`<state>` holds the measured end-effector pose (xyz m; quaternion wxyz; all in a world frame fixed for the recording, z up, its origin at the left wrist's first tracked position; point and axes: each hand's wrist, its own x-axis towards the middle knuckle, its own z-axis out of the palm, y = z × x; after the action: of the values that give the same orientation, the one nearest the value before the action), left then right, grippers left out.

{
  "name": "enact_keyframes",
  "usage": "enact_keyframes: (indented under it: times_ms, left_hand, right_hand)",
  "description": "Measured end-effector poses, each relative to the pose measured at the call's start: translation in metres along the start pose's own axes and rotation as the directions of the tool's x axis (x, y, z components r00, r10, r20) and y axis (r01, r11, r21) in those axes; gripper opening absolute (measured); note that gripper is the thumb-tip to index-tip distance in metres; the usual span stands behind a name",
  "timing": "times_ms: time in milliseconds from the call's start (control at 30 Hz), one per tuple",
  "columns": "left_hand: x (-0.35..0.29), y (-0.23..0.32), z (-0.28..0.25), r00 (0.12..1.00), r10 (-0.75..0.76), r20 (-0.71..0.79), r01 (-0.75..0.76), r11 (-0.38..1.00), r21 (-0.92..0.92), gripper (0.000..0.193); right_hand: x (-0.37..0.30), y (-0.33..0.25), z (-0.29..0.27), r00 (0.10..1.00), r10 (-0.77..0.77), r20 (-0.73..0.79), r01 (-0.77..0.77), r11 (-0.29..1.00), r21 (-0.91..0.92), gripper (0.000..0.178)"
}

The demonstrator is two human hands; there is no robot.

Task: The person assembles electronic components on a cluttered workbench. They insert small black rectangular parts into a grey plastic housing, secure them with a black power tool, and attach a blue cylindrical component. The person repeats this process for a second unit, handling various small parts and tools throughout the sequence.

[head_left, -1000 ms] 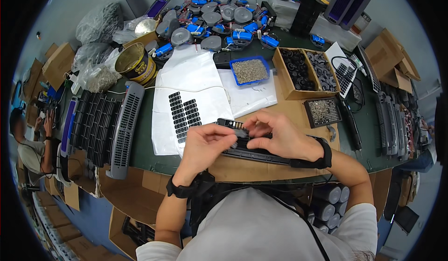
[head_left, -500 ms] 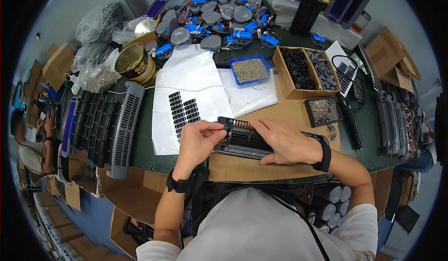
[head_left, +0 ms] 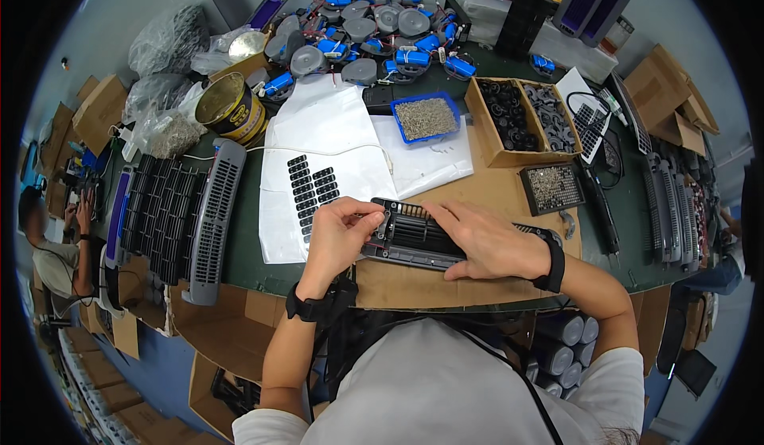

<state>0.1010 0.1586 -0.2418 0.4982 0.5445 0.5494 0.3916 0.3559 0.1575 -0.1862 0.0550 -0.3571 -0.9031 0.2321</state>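
A long dark grey plastic housing [head_left: 410,236] with slats and a slotted edge lies open side up before me. My right hand [head_left: 497,246] spans its right half, fingers over the far edge and thumb at the near edge, gripping it. At its left end my left hand [head_left: 338,230] is closed in a pinch, thumb against forefinger, over the corner. Whatever sits between those fingertips is too small to make out. Just left of that hand, a white sheet [head_left: 278,206] carries rows of small black stickers [head_left: 302,190].
Cardboard [head_left: 446,290] covers the bench under the housing. Beyond stand a blue tray of screws [head_left: 426,119], a divided box of black and grey parts [head_left: 509,157], a black screw tray [head_left: 551,189] and a power screwdriver [head_left: 602,214]. Stacked grilles [head_left: 215,222] stand left; motors [head_left: 358,31] pile up behind.
My left hand has shifted slightly up and left at the housing's end, its thumb bending in more. The right hand and the housing stay where they were.
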Motion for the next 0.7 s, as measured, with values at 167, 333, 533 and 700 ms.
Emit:
enact_keyframes:
  times_ms: [167,333,533,700]
  left_hand:
    - [0.001,-0.003,0.002,0.996,0.028,0.081,-0.026,0.999,-0.03,0.012]
    - [0.0,-0.005,0.004,0.997,-0.027,0.076,0.028,1.0,-0.006,0.012]
    - [0.002,-0.004,0.006,0.995,-0.048,0.082,0.047,0.999,0.011,0.011]
    - [0.004,-0.014,0.009,0.996,-0.043,0.075,0.049,0.996,-0.076,0.01]
  right_hand:
    - [0.002,-0.003,-0.003,0.999,0.021,0.029,-0.021,1.0,0.008,0.098]
    - [0.002,-0.003,-0.003,0.997,0.047,0.06,-0.047,0.999,-0.004,0.097]
    - [0.002,0.0,0.0,1.0,-0.003,0.025,0.004,1.0,-0.013,0.099]
    - [0.005,0.0,-0.002,0.997,0.034,0.072,-0.035,0.999,0.018,0.098]
